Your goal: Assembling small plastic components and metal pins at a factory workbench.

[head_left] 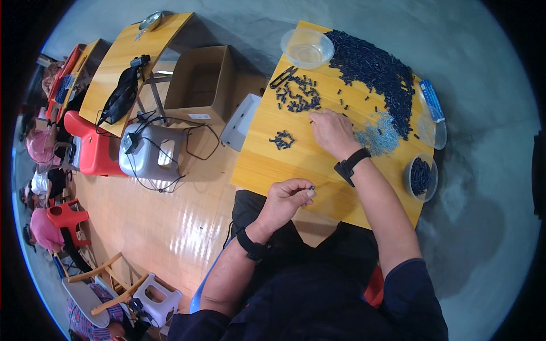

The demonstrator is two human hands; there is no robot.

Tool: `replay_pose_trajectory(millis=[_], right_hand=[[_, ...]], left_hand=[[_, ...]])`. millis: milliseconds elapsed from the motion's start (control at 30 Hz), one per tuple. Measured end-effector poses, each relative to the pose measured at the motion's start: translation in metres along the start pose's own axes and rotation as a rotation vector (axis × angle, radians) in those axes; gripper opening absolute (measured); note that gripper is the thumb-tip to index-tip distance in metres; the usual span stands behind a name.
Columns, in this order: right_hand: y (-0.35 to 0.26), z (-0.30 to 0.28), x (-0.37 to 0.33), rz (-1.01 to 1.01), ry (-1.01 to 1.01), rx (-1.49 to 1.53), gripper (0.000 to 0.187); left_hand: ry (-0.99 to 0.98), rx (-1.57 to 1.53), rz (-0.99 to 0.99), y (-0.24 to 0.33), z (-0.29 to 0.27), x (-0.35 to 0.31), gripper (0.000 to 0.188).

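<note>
Near the table's front edge, my left hand (284,202) is closed in a pinch. Between its thumb and forefinger the end of a small dark piece (312,187) shows. My right hand (333,132) reaches over the tabletop with curled fingers, its fingertips down beside a loose group of small black tube-shaped pieces (301,102). Whatever those fingertips hold, if anything, is hidden. To the left of the right hand lies a smaller cluster of the black pieces (282,140). A heap of thin light-blue pieces (380,136) spreads just right of the right wrist.
A large black heap (375,62) covers the table's far right. Around it stand a clear bowl (290,54), a filled bowl (412,179) and a blue box (432,101). Black snips (282,77) lie far left. Beyond are a carton (219,105), a grey stool (153,165) with cables, and people.
</note>
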State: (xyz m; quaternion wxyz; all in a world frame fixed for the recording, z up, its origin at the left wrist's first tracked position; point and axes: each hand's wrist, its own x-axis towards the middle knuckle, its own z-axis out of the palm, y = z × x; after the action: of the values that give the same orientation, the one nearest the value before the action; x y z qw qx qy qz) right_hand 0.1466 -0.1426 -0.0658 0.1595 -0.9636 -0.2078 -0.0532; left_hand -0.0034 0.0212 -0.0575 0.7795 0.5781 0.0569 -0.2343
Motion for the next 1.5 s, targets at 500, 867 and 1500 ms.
replay_pose_trajectory(millis=[500, 867, 1500], right_hand=[[-0.009, -0.022, -0.031, 0.214, 0.101, 0.606, 0.011], [-0.037, -0.084, -0.098, 0.273, -0.006, 1.310, 0.010], [-0.069, -0.138, -0.142, 0.044, 0.040, 1.117, 0.010]], left_hand=[[0.076, -0.028, 0.086, 0.006, -0.003, 0.003, 0.013], [0.050, -0.080, 0.186, 0.036, 0.020, -0.012, 0.013], [-0.130, -0.103, 0.207, 0.046, 0.043, -0.041, 0.013]])
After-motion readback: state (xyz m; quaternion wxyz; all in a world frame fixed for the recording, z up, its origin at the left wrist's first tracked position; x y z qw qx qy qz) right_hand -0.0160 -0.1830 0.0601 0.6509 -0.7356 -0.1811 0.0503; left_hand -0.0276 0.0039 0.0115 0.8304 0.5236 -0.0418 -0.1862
